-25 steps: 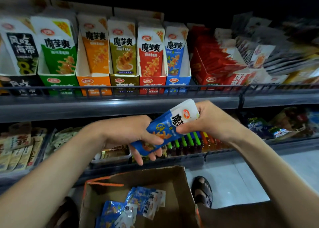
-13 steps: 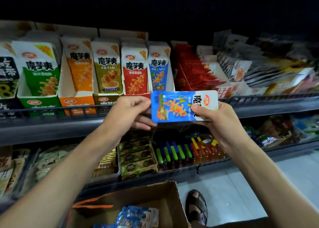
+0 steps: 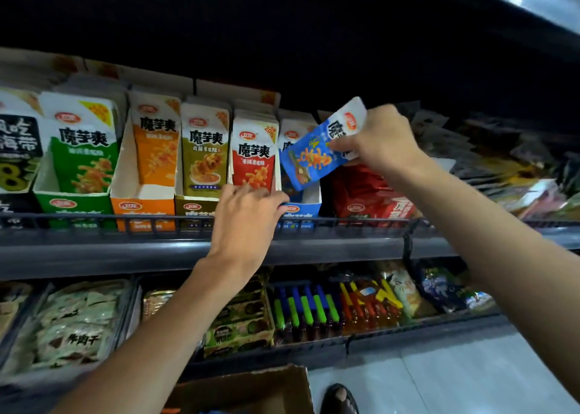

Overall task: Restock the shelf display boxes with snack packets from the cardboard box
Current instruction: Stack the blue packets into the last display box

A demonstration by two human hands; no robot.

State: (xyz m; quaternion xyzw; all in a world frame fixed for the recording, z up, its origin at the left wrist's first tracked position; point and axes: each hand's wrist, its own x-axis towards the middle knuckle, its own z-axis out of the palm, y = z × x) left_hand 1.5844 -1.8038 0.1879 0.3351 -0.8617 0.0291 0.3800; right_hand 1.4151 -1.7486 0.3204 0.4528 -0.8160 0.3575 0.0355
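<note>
My right hand (image 3: 375, 139) grips a blue and white snack packet (image 3: 317, 156) by its upper end, tilted, right above the blue display box (image 3: 299, 208) on the upper shelf. My left hand (image 3: 248, 217) reaches up with fingers stretched toward the front of the blue display box, over the red display box's lower edge. It holds nothing. Only the top flap of the cardboard box (image 3: 251, 388) shows at the bottom edge.
Green (image 3: 73, 203), orange (image 3: 142, 205), olive (image 3: 196, 206) and red (image 3: 254, 150) display boxes stand in a row behind the shelf's wire rail (image 3: 125, 222). Red packets (image 3: 370, 194) lie right of the blue box. The lower shelf holds several snacks. A sandalled foot (image 3: 340, 399) stands on the tiled floor.
Both hands rose to the upper shelf. My left hand let go of the packet and moved to the blue box's front. My right hand tilted the packet above that box.
</note>
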